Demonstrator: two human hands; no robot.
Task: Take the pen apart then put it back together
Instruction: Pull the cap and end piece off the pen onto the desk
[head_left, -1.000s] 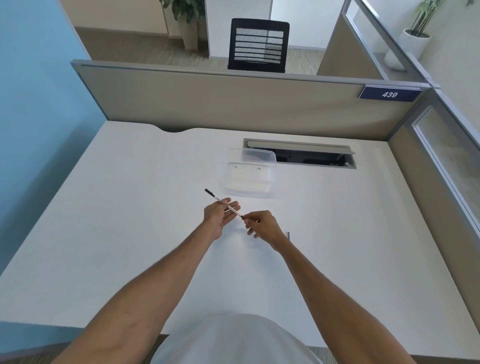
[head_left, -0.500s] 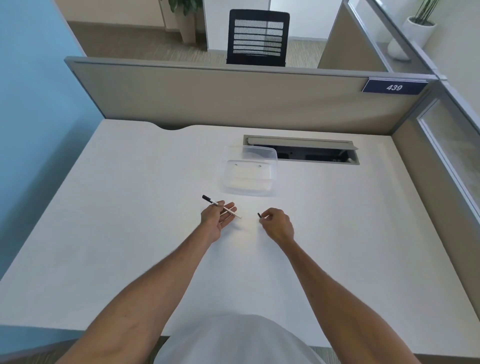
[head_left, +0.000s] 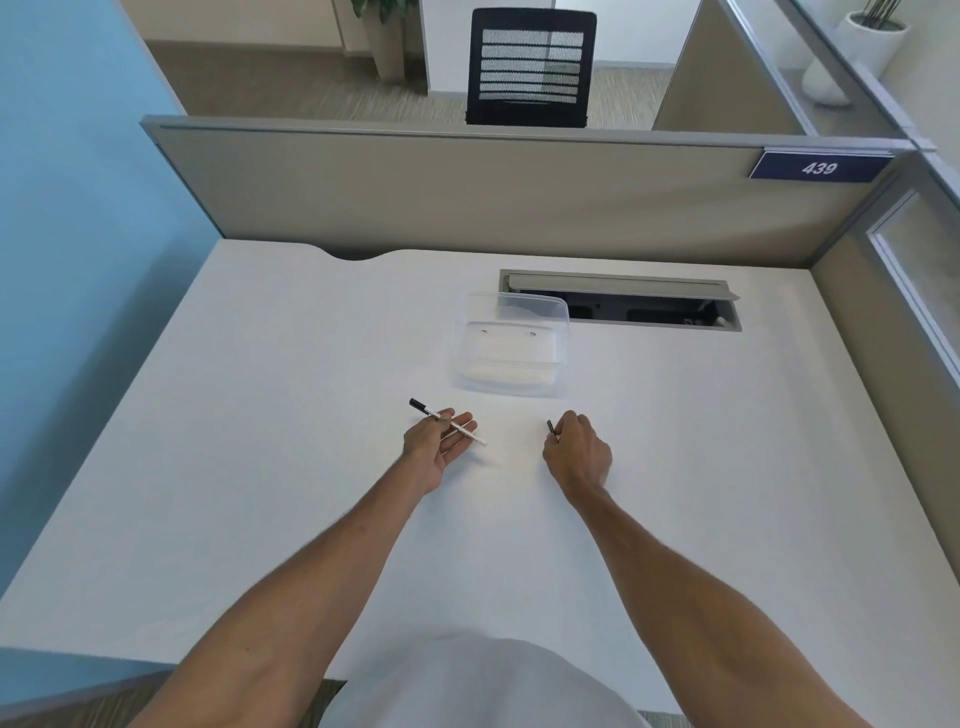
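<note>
My left hand (head_left: 434, 448) holds the white pen barrel (head_left: 448, 421) across its fingers, palm turned up; the barrel's black end points up and left, its open end points right. My right hand (head_left: 577, 452) is a hand's width to the right, fingers closed on a small black pen piece (head_left: 550, 428) that sticks out above the knuckles. The two parts are apart, with bare white desk (head_left: 311, 415) between the hands. Whatever else my right fist holds is hidden.
A clear plastic box (head_left: 511, 345) stands on the desk just beyond the hands. Behind it is an open cable slot (head_left: 621, 301) in the desktop. Beige partitions wall the desk at the back and right; a blue wall stands on the left.
The hands were together on the pen a second ago. They have pulled apart: my right hand moved right with the small black piece, my left hand kept the barrel.
</note>
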